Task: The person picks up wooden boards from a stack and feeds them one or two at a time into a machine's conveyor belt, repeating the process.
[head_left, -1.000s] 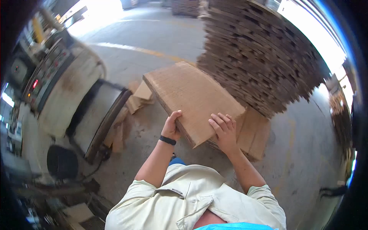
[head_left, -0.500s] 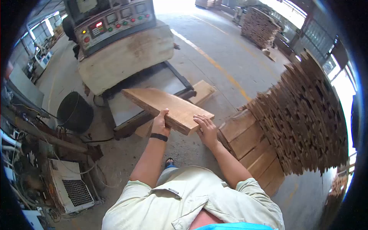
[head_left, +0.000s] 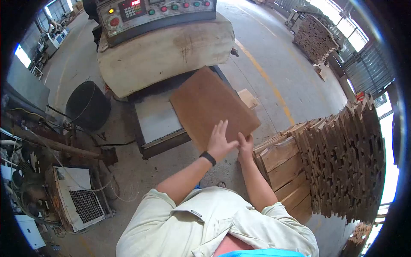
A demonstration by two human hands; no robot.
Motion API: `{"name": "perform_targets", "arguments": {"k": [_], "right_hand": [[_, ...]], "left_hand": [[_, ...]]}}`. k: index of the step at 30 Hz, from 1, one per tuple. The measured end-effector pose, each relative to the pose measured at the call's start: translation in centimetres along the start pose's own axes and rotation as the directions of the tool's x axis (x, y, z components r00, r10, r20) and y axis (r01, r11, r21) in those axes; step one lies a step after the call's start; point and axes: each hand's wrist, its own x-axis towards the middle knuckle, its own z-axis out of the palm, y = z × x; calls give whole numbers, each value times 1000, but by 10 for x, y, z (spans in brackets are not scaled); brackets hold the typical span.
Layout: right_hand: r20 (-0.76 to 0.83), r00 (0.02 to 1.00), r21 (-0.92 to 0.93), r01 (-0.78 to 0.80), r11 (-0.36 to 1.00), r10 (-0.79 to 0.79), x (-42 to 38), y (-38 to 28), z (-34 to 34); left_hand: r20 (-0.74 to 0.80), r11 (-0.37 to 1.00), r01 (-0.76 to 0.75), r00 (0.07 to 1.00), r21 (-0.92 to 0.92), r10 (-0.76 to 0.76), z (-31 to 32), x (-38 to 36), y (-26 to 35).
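A wide brown wooden board (head_left: 209, 105) is tilted with its broad face up, over the front of a machine's pale metal bed (head_left: 158, 120). My left hand (head_left: 220, 143) lies on the board's near part, fingers spread and thumb out to the right. At the near right corner, my right hand (head_left: 245, 147) grips the board's edge, thumb on top; its other fingers are mostly hidden beneath. The two thumbs are close together.
The machine's control panel (head_left: 158, 13) stands ahead. A black bucket (head_left: 87, 106) is on the floor at left, near pipes and a metal grille unit (head_left: 85, 205). On the right are stacked boards (head_left: 346, 162) and flat planks (head_left: 280, 154). Another wood stack (head_left: 314, 38) stands farther back.
The board has turned from edge-on to show its broad face. My left hand has let go of its edge and moved right onto the face. The view has shifted, with the machine now nearer.
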Motion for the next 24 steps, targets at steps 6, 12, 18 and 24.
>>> {"name": "perform_targets", "arguments": {"k": [6, 12, 18, 24], "right_hand": [[23, 915, 51, -405, 913, 404, 25, 83, -18], [288, 687, -331, -583, 742, 667, 60, 93, 17], [473, 695, -513, -283, 810, 542, 127, 46, 16], [336, 835, -543, -206, 814, 436, 152, 86, -135]], "left_hand": [[162, 750, -47, 983, 659, -81, 45, -27, -65], [46, 666, 141, 966, 733, -254, 30, 11, -113], [0, 626, 245, 931, 741, -365, -14, 67, -153], [-10, 593, 284, 907, 754, -421, -51, 136, -169]]}}
